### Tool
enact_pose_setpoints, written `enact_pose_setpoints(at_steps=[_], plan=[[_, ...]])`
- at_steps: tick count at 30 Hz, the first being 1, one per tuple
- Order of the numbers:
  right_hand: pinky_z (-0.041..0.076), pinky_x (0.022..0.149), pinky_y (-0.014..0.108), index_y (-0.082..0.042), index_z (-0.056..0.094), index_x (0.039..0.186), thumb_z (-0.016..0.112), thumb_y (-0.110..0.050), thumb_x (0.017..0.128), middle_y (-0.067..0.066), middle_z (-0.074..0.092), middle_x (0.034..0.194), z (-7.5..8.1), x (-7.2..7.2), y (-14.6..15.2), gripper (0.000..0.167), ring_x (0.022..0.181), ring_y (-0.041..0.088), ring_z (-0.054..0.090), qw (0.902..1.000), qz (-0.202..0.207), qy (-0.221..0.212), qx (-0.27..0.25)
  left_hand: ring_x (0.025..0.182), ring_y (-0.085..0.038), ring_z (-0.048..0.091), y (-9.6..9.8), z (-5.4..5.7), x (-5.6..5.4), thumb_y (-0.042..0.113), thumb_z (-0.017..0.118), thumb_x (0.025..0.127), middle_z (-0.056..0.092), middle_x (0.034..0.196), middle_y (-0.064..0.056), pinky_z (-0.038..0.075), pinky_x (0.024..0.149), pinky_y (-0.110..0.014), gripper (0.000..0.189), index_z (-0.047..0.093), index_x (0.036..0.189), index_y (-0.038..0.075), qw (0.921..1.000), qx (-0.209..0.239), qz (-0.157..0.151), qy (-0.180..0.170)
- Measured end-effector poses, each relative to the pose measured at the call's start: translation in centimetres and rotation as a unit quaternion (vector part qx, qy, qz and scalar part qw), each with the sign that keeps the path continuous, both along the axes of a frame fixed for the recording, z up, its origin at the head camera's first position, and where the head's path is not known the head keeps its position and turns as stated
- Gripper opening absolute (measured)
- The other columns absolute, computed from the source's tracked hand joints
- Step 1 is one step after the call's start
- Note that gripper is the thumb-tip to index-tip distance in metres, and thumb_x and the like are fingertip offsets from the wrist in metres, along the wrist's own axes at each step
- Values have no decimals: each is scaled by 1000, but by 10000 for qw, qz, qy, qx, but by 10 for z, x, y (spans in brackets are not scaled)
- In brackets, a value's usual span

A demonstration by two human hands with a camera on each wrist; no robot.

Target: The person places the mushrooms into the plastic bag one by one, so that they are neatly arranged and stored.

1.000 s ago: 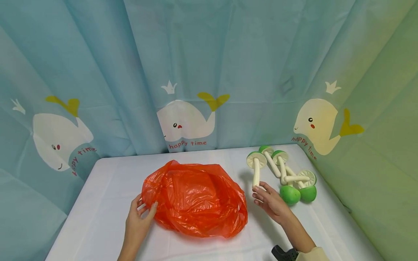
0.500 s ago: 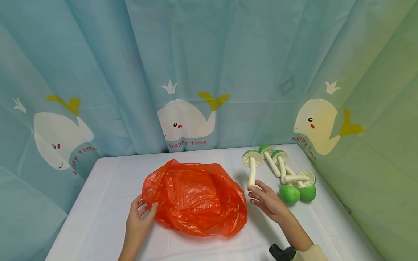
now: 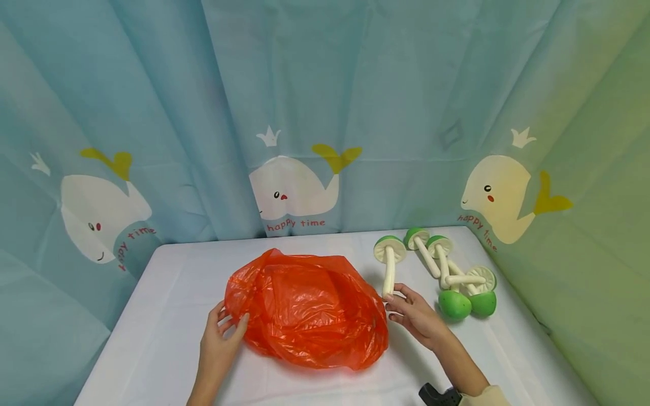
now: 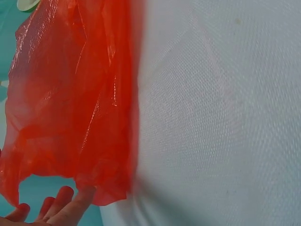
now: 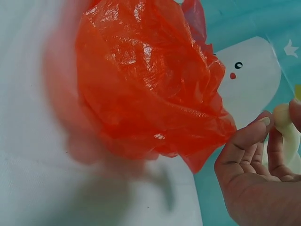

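A crumpled red plastic bag (image 3: pixel 304 304) sits mid-table, its mouth spread. My left hand (image 3: pixel 218 341) holds the bag's left edge, thumb at the near side and fingers at the far side. In the left wrist view its fingers (image 4: pixel 70 207) meet the film at the rim. My right hand (image 3: pixel 418 318) pinches the stem end of a toy mushroom (image 3: pixel 389 265) with a green cap and pale stem. That mushroom stands cap up, just right of the bag. In the right wrist view the stem tip (image 5: pixel 282 115) shows between thumb and finger; its cap is mostly hidden.
Several more green-capped toy mushrooms (image 3: pixel 455 305) lie piled at the table's right side. A white cloth covers the table (image 3: pixel 167 304). Behind it hangs a blue curtain (image 3: pixel 304 84) with whale prints, and a green curtain (image 3: pixel 584 270) borders the right.
My right hand has carried the mushroom slightly left, closer to the bag's right edge. The left hand stays at the bag's left edge. The whole view has shifted slightly.
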State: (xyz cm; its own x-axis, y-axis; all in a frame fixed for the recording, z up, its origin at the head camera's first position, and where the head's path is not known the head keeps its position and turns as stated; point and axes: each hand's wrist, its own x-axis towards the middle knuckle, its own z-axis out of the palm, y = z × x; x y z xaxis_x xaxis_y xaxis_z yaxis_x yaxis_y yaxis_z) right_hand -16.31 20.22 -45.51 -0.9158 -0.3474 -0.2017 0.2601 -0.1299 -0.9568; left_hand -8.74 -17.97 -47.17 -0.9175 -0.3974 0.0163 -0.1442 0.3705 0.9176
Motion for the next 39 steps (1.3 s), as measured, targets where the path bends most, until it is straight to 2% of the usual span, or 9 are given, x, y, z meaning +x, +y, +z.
enact_pose_setpoints(at_steps=[4,11,15,19,22,26,33,39], plan=[[50,77,32,-7,48,113,57,-10,94,6,62,96,2,1,-3,21,89,19,60,9998,169,145,5,107,-39,55,0,0,0,29,67,89,45,127,-24,46,89,-46,67,33,138,-1,10000,-43,10,-4],[50,73,28,-2,48,115,59,-8,93,11,58,97,5,3,-12,26,83,19,57,9982,353,421,228,108,-35,55,0,0,0,34,67,88,45,126,-20,48,88,-43,70,33,139,1,9999,61,-74,-105],[51,74,30,0,48,116,61,-10,92,14,57,99,9,4,-16,30,84,22,56,9974,379,458,396,108,-34,55,1,1,1,35,67,88,44,127,-20,47,88,-43,70,32,139,1,9999,71,-76,-131],[50,72,30,1,48,117,61,-11,92,14,56,99,12,5,-21,30,85,24,55,9965,540,530,351,106,-33,56,0,0,-1,34,67,88,45,126,-19,48,88,-42,69,33,139,2,9999,62,-59,-83],[49,69,29,0,48,117,60,-11,92,12,56,98,13,5,-25,30,84,23,53,9954,665,573,372,106,-33,57,0,-1,-1,33,68,87,46,126,-19,48,87,-41,69,33,139,3,10000,51,-61,-51],[49,71,29,1,47,117,60,-11,92,10,56,98,14,4,-31,31,85,21,52,9943,742,609,464,105,-34,57,0,-1,0,33,68,88,46,126,-19,49,86,-40,69,33,139,3,10000,38,-65,-24],[46,66,25,3,47,118,61,-13,92,13,54,93,16,5,-46,34,83,20,50,9909,1004,669,604,106,-36,56,-1,1,2,35,66,88,44,127,-21,50,84,-39,70,31,140,2,9999,90,-96,-83],[47,69,26,2,48,115,63,-14,91,11,55,91,16,7,-61,32,83,20,51,9892,1172,640,607,107,-35,55,-1,4,2,37,66,88,43,128,-22,50,85,-40,72,30,141,2,9998,84,-118,-161]])
